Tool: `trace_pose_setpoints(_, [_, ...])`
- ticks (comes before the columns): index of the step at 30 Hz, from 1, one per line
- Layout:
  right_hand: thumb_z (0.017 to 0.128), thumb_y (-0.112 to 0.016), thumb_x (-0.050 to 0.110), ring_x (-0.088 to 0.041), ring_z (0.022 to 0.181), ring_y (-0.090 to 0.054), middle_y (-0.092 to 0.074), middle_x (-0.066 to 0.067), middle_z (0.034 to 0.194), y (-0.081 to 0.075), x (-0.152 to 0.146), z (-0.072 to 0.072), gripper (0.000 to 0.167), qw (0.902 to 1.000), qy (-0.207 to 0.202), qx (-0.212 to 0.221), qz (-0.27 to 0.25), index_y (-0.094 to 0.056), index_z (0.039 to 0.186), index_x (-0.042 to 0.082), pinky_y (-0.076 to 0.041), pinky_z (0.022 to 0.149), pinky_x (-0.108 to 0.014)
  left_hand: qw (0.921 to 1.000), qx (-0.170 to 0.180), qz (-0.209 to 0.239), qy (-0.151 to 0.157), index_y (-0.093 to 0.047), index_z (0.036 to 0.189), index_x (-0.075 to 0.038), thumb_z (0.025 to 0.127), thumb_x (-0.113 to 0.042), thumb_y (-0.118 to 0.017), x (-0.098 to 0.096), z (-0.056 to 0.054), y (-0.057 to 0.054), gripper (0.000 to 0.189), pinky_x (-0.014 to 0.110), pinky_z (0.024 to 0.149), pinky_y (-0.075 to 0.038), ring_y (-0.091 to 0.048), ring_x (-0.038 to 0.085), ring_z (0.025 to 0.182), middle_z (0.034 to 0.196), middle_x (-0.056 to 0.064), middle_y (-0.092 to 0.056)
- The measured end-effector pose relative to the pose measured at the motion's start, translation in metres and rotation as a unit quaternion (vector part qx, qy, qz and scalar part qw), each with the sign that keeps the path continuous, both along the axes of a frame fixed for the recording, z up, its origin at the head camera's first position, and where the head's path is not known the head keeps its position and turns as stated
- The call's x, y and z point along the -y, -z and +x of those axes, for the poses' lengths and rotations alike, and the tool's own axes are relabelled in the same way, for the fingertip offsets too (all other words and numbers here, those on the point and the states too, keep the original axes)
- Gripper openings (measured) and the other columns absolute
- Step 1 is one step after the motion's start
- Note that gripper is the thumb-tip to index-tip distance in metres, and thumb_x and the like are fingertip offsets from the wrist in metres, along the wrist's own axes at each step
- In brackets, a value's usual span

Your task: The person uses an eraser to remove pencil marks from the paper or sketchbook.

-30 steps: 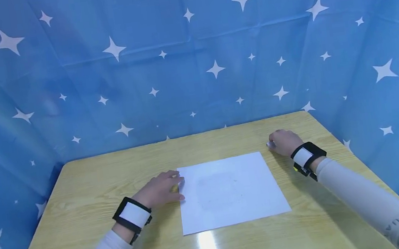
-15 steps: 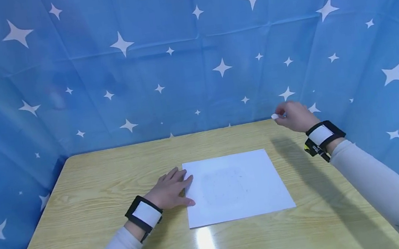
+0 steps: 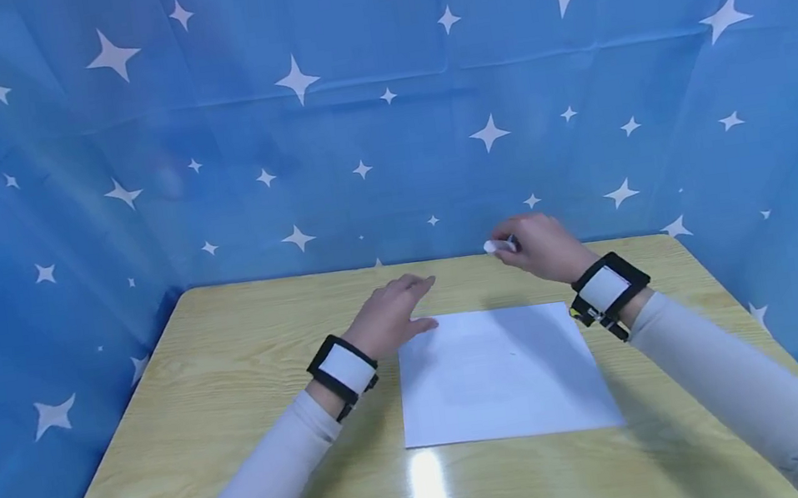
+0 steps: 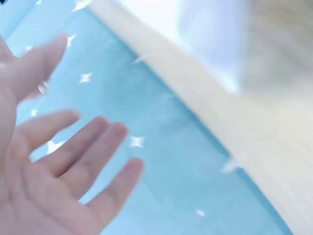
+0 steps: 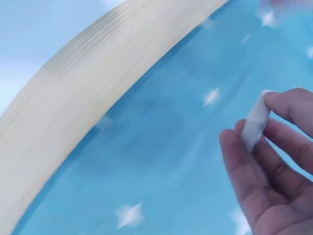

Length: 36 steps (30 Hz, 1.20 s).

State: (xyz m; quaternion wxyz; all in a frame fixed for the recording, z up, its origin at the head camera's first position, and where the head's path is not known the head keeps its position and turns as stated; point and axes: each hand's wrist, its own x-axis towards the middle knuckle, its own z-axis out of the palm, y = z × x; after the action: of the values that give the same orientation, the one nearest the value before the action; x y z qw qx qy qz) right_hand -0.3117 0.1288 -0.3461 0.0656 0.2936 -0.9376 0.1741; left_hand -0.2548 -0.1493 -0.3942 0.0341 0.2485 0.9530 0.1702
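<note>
In the head view, a white sheet of paper (image 3: 505,395) was seen lying flat on the wooden table (image 3: 271,367). A small white block (image 3: 492,246) — perhaps an eraser — was pinched between the thumb and fingers of the right hand (image 3: 543,251) and was held aloft at the sheet's 12 o'clock, apart from both paper and table. It had been brought over from the 2 o'clock side, where it was held low a second earlier. The left hand (image 3: 388,313) had been lifted from the sheet's left edge to about 10 o'clock; its fingers were spread, and nothing was gripped. The sheet was therefore judged to be unsteadied by either hand, with the block raised clear of it. A shadow was cast across the paper below the right arm.
</note>
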Motion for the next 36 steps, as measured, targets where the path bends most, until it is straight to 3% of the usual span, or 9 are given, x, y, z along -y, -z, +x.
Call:
trace_pose_setpoints(4, [0.096,-0.075,0.009,-0.025,0.084,-0.074,-0.077,-0.016,0.104,-0.005,0.04,0.01,0.023,0.9981,-0.054,-0.019,-0.023,-0.069,0.117,0.002,-0.061,0.073,-0.041,0.9952,-0.055,0.08,-0.011,-0.056,0.151,-0.01,0.101,-0.026,-0.071,-0.017,-0.014,-0.02,0.055,0.04,0.095,-0.06,-0.07,0.027,0.119,0.14,0.014,-0.065])
trace_pose_setpoints(9, [0.094,-0.078,0.007,-0.031,0.096,-0.078,-0.078,-0.016,0.111,-0.008,0.059,0.02,0.034,0.9958,-0.067,-0.035,-0.053,-0.06,0.123,0.003,-0.064,0.081,-0.045,0.9813,-0.114,0.15,-0.04,-0.073,0.128,-0.01,0.1,-0.018,-0.073,-0.019,-0.02,-0.027,0.03,0.035,0.086,-0.062,-0.075,0.021,0.103,0.118,0.009,-0.076])
trace_pose_setpoints(16, [0.092,-0.08,0.008,-0.031,0.1,-0.077,-0.075,-0.018,0.118,-0.008,0.051,0.033,0.04,0.9887,-0.079,-0.089,-0.091,-0.066,0.129,0.004,-0.064,0.085,-0.044,0.9692,-0.189,0.158,-0.001,-0.074,0.126,-0.011,0.098,-0.024,-0.075,-0.012,-0.012,-0.03,0.03,0.034,0.086,-0.061,-0.074,0.02,0.102,0.11,0.007,-0.074])
trace_pose_setpoints(22, [0.086,-0.084,0.001,-0.023,0.087,-0.076,-0.074,-0.011,0.108,-0.014,0.033,0.052,0.033,0.9708,-0.087,-0.144,-0.171,-0.073,0.117,0.005,-0.064,0.077,-0.04,0.9461,-0.262,0.187,0.038,-0.075,0.121,-0.008,0.096,-0.017,-0.078,-0.013,0.002,-0.045,0.027,0.032,0.084,-0.061,-0.074,0.021,0.101,0.108,0.008,-0.074])
trace_pose_setpoints(25, [0.087,-0.083,0.003,-0.017,0.084,-0.074,-0.073,-0.008,0.105,-0.017,0.031,0.057,0.031,0.9707,-0.083,-0.11,-0.197,-0.074,0.116,0.005,-0.064,0.077,-0.034,0.9383,-0.297,0.169,0.053,-0.076,0.12,-0.01,0.095,-0.019,-0.078,-0.015,0.007,-0.05,0.026,0.031,0.084,-0.06,-0.072,0.019,0.098,0.108,0.005,-0.075])
trace_pose_setpoints(28, [0.093,-0.079,0.01,-0.014,0.079,-0.071,-0.075,-0.008,0.106,-0.017,0.033,0.06,0.029,0.973,-0.07,-0.015,-0.219,-0.074,0.121,0.007,-0.063,0.075,-0.029,0.9335,-0.324,0.143,0.058,-0.076,0.118,-0.012,0.094,-0.022,-0.08,-0.018,0.011,-0.049,0.026,0.033,0.086,-0.058,-0.071,0.018,0.096,0.107,0.003,-0.076])
trace_pose_setpoints(30, [0.096,-0.077,0.013,-0.014,0.077,-0.07,-0.076,-0.009,0.106,-0.015,0.036,0.061,0.027,0.9703,-0.056,0.044,-0.231,-0.074,0.122,0.008,-0.061,0.073,-0.027,0.9347,-0.326,0.13,0.06,-0.076,0.118,-0.013,0.094,-0.024,-0.081,-0.019,0.013,-0.045,0.027,0.034,0.088,-0.059,-0.072,0.018,0.098,0.107,0.002,-0.076])
trace_pose_setpoints(32, [0.097,-0.075,0.013,-0.016,0.078,-0.07,-0.076,-0.01,0.107,-0.011,0.038,0.061,0.025,0.9719,-0.046,0.062,-0.222,-0.074,0.121,0.008,-0.059,0.072,-0.027,0.9425,-0.307,0.12,0.057,-0.075,0.119,-0.014,0.095,-0.026,-0.08,-0.018,0.015,-0.039,0.028,0.034,0.088,-0.059,-0.072,0.017,0.098,0.109,0.001,-0.076])
trace_pose_setpoints(36, [0.095,-0.077,0.009,-0.02,0.088,-0.071,-0.076,-0.009,0.106,0.0,0.04,0.058,0.02,0.9838,-0.052,0.008,-0.171,-0.077,0.115,0.008,-0.06,0.076,-0.033,0.9714,-0.224,0.065,0.046,-0.075,0.12,-0.014,0.099,-0.026,-0.075,-0.004,0.023,-0.019,0.025,0.037,0.087,-0.06,-0.074,0.018,0.096,0.113,0.003,-0.077])
